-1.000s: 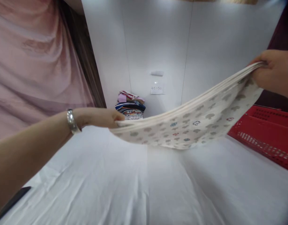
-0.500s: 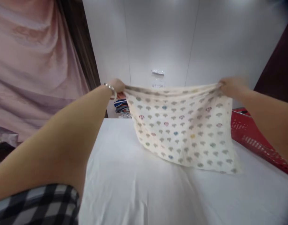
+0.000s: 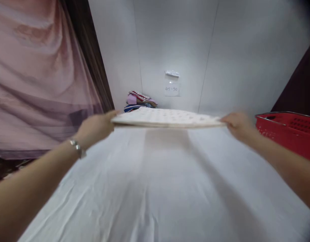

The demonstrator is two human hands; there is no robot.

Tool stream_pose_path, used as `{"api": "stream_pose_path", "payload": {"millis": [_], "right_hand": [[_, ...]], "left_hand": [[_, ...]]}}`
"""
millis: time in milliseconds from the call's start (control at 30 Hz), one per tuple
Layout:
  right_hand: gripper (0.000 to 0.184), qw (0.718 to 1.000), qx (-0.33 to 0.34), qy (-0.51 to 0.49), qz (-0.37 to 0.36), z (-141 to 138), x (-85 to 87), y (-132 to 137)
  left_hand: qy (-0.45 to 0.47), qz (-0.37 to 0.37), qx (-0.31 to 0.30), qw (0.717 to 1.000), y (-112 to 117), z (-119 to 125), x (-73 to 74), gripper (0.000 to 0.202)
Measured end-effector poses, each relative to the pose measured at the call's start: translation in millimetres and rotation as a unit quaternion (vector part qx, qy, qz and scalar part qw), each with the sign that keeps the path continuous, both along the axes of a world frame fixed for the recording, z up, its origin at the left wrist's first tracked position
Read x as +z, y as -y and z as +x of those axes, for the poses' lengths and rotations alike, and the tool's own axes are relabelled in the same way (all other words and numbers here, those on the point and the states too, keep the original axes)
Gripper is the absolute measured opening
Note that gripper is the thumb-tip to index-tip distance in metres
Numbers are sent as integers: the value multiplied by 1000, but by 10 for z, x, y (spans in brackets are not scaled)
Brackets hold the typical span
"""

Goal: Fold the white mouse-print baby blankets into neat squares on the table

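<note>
- Left hand (image 3: 98, 126) and right hand (image 3: 239, 126) each pinch one end of the patterned cloth (image 3: 167, 117); right fingers blurred.
- Cloth is stretched between them, near edge almost straight; wide grip presumably keeps it taut and level.
- Cloth appears raised over the white sheet (image 3: 175, 174), judging by the shadow below.
- Folded pile (image 3: 139, 99) behind, against the wall; cloth hides its lower part.
- Red basket (image 3: 291, 134) beyond the right forearm; likely limits sideways swing.
- Label "45-50" (image 3: 173, 89) on wall.

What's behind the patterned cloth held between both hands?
Behind the patterned cloth: the top of a fabric stack, then the white wall. The cloth covers the stack's lower part.
</note>
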State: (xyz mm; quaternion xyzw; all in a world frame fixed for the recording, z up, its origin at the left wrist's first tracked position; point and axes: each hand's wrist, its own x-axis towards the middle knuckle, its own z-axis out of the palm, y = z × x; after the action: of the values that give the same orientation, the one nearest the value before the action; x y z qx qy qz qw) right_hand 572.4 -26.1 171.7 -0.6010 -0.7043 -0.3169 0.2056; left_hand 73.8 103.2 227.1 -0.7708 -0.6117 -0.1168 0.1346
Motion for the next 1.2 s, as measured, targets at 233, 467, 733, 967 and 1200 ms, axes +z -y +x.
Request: {"api": "stream_pose_path", "payload": {"millis": [233, 467, 733, 967, 1200], "right_hand": [[34, 976, 57, -51, -205, -341, -1914, 800], [29, 979, 65, -54, -187, -475, -1976, 1275], [23, 980, 64, -48, -183, -534, -2076, 1606], [19, 987, 88, -35, -128, -491, -2223, 1731], [20, 990, 100, -22, -98, -513, -2211, 1751]], "left_hand": [[-58, -248, -37, 966, 874, -358, -1915, 65], [-28, -237, -10, 971, 1229, -655, -2049, 59], [-24, -252, -20, 967, 1467, -752, -2265, 61], [-30, -263, -7, 964, 1619, -776, -2296, 65], [5, -192, -23, 981, 1569, -883, -2450, 63]]}}
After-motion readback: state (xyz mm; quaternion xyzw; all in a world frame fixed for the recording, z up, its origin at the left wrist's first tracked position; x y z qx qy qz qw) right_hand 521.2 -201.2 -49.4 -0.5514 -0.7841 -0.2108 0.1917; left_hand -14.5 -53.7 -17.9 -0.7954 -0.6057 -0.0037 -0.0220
